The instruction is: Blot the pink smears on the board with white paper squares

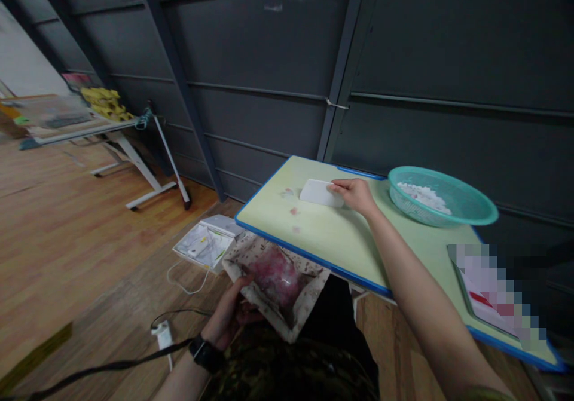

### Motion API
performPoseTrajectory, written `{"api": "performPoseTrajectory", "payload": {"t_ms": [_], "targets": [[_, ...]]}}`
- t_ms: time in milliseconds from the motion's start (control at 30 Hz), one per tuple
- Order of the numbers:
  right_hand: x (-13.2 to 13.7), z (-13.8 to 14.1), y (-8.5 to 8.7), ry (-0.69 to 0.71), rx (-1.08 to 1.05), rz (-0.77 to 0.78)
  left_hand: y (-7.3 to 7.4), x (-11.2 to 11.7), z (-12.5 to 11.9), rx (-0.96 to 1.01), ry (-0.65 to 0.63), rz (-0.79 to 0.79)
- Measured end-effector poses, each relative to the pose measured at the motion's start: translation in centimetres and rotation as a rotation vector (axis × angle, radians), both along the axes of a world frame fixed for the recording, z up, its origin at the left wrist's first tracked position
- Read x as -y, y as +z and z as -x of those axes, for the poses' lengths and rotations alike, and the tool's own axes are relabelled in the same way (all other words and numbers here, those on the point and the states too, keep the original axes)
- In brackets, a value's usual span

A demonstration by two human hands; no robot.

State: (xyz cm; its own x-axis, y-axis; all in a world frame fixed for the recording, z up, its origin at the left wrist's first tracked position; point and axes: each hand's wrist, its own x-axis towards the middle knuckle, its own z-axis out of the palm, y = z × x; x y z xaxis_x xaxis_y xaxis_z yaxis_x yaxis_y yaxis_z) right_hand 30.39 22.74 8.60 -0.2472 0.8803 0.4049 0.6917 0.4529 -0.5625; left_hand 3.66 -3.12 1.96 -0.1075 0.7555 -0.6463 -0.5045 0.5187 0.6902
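Observation:
My right hand (356,195) is closed on the near end of a flat white card-like piece (320,192), thumb on top. That piece is held low over the pale yellow tabletop (332,239), tilted; I cannot tell whether it touches. Below the table's front edge, my left hand (235,308) grips the left rim of an open box-shaped container with a spotted beige covering (300,323). Inside lies a shiny pink and whitish mass (280,275), perhaps under clear plastic. Some left fingers are hidden beneath the container.
A green plastic basket (488,213) with white pieces stands at the table's right end. Nearer lies a partly pixelated flat object (484,293). On the floor are an open white box (219,263) and a power strip (162,335) with cables. Dark panels line the back.

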Motion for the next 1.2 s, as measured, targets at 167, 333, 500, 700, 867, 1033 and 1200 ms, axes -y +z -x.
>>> {"api": "performPoseTrajectory", "payload": {"t_ms": [167,333,500,700,867,1033,1200], "targets": [[0.8,0.1,0.7,0.132,0.066,0.059,0.0,0.0,0.0,0.003,-0.007,-0.001],[1.5,-0.3,1.8,0.241,0.023,0.235,-0.6,0.0,0.2,0.008,-0.002,0.003],[1.6,-0.9,2.2,0.271,-0.032,0.365,-0.8,0.0,0.3,-0.004,0.01,0.005],[2.2,-0.8,2.6,0.337,-0.02,0.558,-0.5,0.2,0.4,-0.015,0.009,-0.001],[4.1,1.6,2.3,0.478,0.023,0.756,-0.7,0.1,0.4,-0.004,0.007,-0.006],[4.5,3.3,1.8,0.527,-0.135,0.677,-0.4,0.2,0.3,-0.002,0.031,0.0],[1.8,0.8,1.4,0.144,-0.305,0.344,-0.2,0.2,0.5,-0.015,0.057,0.009]]}}
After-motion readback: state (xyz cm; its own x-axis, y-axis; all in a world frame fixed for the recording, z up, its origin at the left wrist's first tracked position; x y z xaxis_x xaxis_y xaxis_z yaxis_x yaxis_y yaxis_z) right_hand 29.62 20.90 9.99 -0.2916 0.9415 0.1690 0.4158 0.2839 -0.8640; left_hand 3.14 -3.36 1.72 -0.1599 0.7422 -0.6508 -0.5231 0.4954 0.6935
